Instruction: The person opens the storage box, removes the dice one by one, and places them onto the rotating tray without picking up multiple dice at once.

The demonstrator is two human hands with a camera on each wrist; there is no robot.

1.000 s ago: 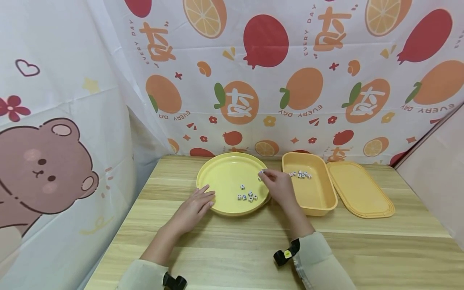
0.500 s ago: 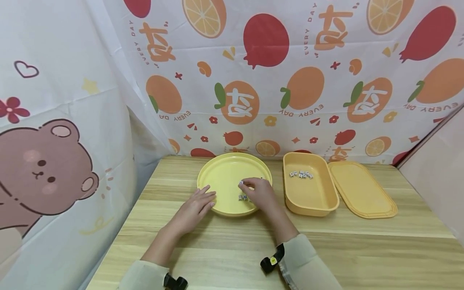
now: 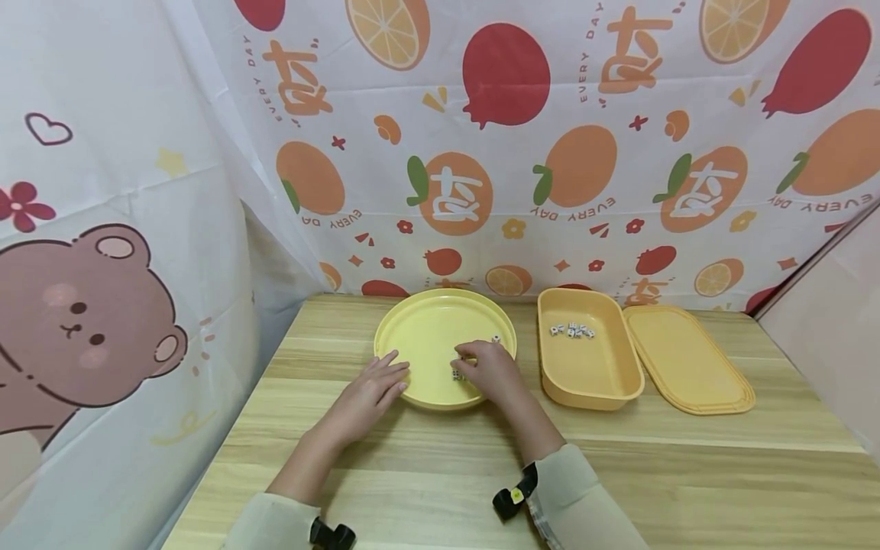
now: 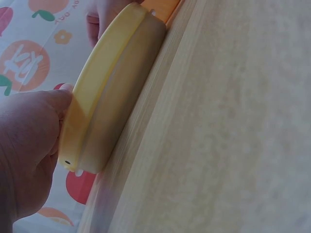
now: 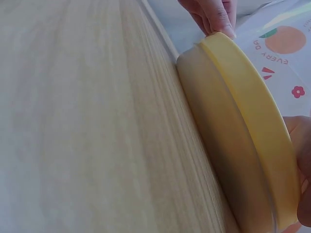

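Note:
A round yellow tray (image 3: 422,328) lies on the wooden table. My left hand (image 3: 369,396) rests on its left rim, fingers extended; the left wrist view shows this hand (image 4: 29,145) against the tray's edge (image 4: 90,104). Over the tray's right half, my right hand (image 3: 490,373) bends low with thumb and forefinger curled and slightly parted. A small dark-dotted speck, possibly a die, shows between these fingertips; whether they pinch it is unclear. White dice (image 3: 457,375) sit just below the fingertips, others hidden by the hand. Another die (image 3: 496,338) stands near the right rim.
To the right of the tray stands an orange rectangular box (image 3: 593,367) with several dice (image 3: 572,331) inside. Its flat orange lid (image 3: 687,359) lies beside it on the table (image 3: 426,473). A fruit-print cloth (image 3: 509,176) hangs behind.
My right hand has moved left from the tray's right rim, carrying a die half a second ago, and then dipped slightly; its fingertips have parted. The left hand stays put.

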